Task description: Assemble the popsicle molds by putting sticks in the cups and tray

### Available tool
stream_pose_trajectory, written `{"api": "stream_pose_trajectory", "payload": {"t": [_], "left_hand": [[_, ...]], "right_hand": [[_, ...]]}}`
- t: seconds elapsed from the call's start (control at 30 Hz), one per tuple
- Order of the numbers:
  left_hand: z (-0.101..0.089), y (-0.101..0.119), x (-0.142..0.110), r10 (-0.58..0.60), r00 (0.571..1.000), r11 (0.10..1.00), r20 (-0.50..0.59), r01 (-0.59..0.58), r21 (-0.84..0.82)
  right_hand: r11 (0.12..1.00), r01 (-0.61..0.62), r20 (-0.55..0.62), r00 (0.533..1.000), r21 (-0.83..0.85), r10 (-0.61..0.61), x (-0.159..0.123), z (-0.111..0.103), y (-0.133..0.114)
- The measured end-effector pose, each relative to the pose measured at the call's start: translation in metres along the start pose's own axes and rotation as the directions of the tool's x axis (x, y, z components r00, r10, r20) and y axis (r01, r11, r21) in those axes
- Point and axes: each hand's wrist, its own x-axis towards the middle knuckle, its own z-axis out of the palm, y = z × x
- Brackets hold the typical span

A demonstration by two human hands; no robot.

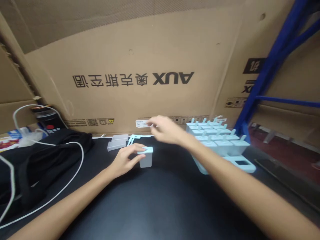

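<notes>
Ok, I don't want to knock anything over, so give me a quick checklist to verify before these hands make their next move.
- Left hand on the small cup: ok, thumb and fingers at its light-blue lid.
- Cup upright: ok.
- Lid pressed fully down: cannot tell.
- Right hand free: ok, nothing visible in it; it hovers beyond the cup.
- Opening visible in the light-blue rack: ok, one at its near right corner.
- White cable away from the cup: ok, it lies off to the left.
</notes>
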Motion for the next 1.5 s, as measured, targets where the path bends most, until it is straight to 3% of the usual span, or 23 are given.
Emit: {"api": "stream_pose_trajectory", "payload": {"t": [0.1,0.23,0.33,0.43,0.53,0.63,0.73,0.8,0.87,0.93,1.1,1.3,1.43,1.5], "left_hand": [[0.005,0.002,0.000,0.014,1.000,1.000,0.005,-0.014,-0.012],[0.007,0.006,-0.002,0.010,1.000,1.000,0.022,-0.010,-0.024],[0.007,0.007,-0.003,0.018,1.000,0.999,0.022,-0.017,-0.042],[0.009,0.006,-0.003,0.010,1.000,0.998,0.022,-0.009,-0.054],[0.012,0.006,-0.003,0.001,0.999,0.996,0.040,0.003,-0.090],[0.014,0.007,-0.002,-0.037,0.997,0.990,0.072,0.046,-0.131],[0.020,0.008,0.003,-0.093,0.991,0.979,0.095,0.108,-0.171],[0.026,0.008,0.007,-0.129,0.987,0.964,0.095,0.147,-0.223],[0.034,0.007,0.013,-0.181,0.979,0.936,0.095,0.201,-0.288],[0.041,0.008,0.019,-0.219,0.972,0.909,0.088,0.235,-0.343],[0.055,0.011,0.029,-0.209,0.978,0.906,0.003,0.195,-0.375],[0.059,0.016,0.041,-0.154,0.988,0.912,-0.020,0.135,-0.388],[0.046,0.026,0.055,-0.072,0.996,0.936,0.058,0.087,-0.342],[0.026,0.025,0.057,-0.043,0.994,0.990,0.105,0.056,-0.127]], "right_hand": [[0.987,-0.014,0.216,0.975,-0.158,0.048,0.010,0.043,-0.001],[0.970,-0.069,0.281,0.950,-0.233,0.135,0.028,0.094,0.008],[0.963,-0.091,0.315,0.934,-0.253,0.171,0.030,0.105,0.013],[0.959,-0.114,0.347,0.916,-0.259,0.203,0.025,0.100,0.016],[0.954,-0.164,0.391,0.884,-0.252,0.255,0.019,0.087,0.020],[0.957,-0.191,0.435,0.859,-0.217,0.269,0.011,0.059,0.024],[0.972,-0.189,0.387,0.893,-0.136,0.228,0.001,0.018,0.025],[0.971,-0.221,0.309,0.933,0.093,0.183,-0.008,-0.010,0.023],[0.880,-0.232,0.276,0.954,0.415,0.121,-0.017,-0.032,0.017],[0.791,-0.210,0.276,0.960,0.575,0.054,-0.025,-0.045,0.008],[0.910,-0.179,0.310,0.949,0.373,0.060,-0.039,-0.049,-0.005],[0.976,-0.074,0.355,0.935,0.207,-0.004,-0.042,-0.061,-0.007],[0.994,-0.051,0.411,0.912,0.096,0.007,-0.053,-0.097,-0.008],[0.997,-0.068,0.438,0.898,0.048,0.040,-0.072,-0.126,-0.002]]}}
